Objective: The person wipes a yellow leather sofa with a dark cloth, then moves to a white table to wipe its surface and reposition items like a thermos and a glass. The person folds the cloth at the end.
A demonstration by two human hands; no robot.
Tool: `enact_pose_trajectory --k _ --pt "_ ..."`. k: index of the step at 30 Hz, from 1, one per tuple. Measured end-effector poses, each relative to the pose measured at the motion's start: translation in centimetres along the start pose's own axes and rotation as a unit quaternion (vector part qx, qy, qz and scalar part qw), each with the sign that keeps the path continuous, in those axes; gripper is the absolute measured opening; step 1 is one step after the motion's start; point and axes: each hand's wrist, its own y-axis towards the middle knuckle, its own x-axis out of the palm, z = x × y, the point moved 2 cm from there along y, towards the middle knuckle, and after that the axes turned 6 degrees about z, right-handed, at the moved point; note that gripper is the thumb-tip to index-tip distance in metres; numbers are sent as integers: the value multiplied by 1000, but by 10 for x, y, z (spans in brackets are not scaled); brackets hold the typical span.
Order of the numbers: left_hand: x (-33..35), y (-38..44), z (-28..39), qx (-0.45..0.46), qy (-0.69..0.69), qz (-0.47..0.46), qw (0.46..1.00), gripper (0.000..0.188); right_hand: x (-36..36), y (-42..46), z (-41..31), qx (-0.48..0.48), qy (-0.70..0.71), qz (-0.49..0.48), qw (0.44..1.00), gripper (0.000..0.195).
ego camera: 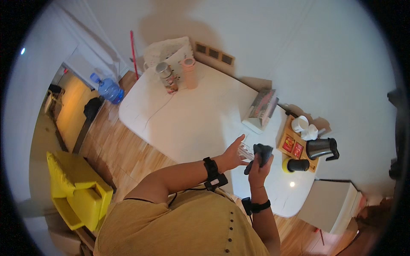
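Observation:
My left hand (230, 157) grips a clear drinking glass (245, 151) that lies tilted over the front of the white table (195, 128). In my right hand (258, 174) is a bunched dark grey cloth (264, 153), pressed up to the right end of the glass. The cloth and fingers hide that end, so I cannot tell whether fabric is inside it. Both wrists wear black straps with small devices.
A tissue box (262, 107) stands near the wall. At right, a wooden tray (290, 136) carries white cups (300, 124); a dark kettle (317, 148) and black cup (298, 165) are close by. Two bottles, floral (168, 80) and pink (190, 75), stand far left. A yellow chair (80, 192) is left.

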Motion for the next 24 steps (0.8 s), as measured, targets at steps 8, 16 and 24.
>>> enact_pose_trajectory --k 8,16,24 --pt "23 -25 3 -13 -124 21 992 68 15 -19 -4 -75 13 -15 997 30" --pt "28 -34 50 50 13 -107 993 52 -14 47 -53 -224 -211 -44 950 34" --pt "36 -23 25 -25 -29 -162 986 60 -2 18 -36 -167 -102 -130 972 46"
